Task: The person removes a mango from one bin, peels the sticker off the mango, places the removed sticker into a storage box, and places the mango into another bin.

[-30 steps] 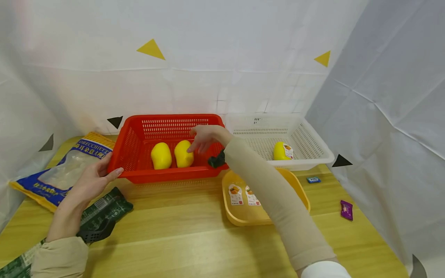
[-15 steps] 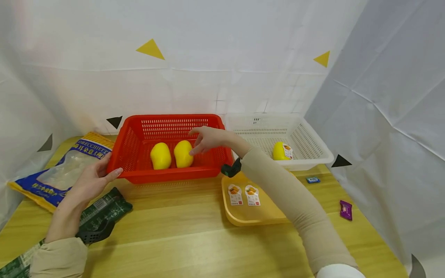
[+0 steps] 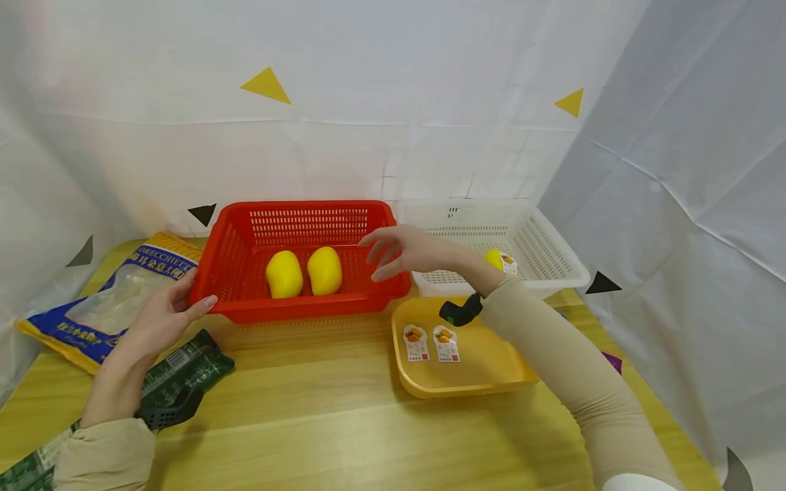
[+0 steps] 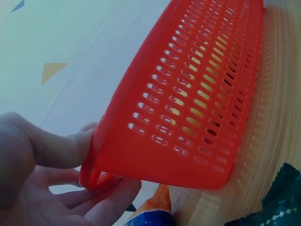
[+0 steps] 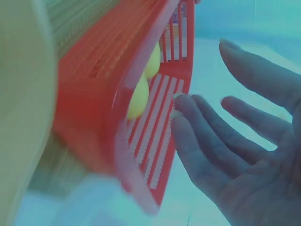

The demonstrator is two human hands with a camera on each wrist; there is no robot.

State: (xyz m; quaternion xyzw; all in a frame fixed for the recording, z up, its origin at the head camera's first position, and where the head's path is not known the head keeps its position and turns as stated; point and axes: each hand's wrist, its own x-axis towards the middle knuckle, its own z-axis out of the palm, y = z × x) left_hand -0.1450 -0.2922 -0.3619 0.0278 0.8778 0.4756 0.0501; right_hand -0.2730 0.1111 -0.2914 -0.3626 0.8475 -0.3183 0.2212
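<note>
The red basket [image 3: 295,262] is sitting far-left on the table [image 3: 319,423]; our left hand [image 3: 161,320] is gripping its near-left corner, while our right hand [image 3: 408,251], fingers spread and empty, is hovering over its right rim. We judge a careless tug could be tipping out the two yellow fruits [image 3: 303,273].

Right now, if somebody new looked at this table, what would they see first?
Probably the bright red basket at the back of the wooden table, with two yellow fruits side by side inside it. The left hand holds the basket's left corner, and the right hand hovers open and empty above its right end. Next to it is a white basket with one more yellow fruit inside.
</note>
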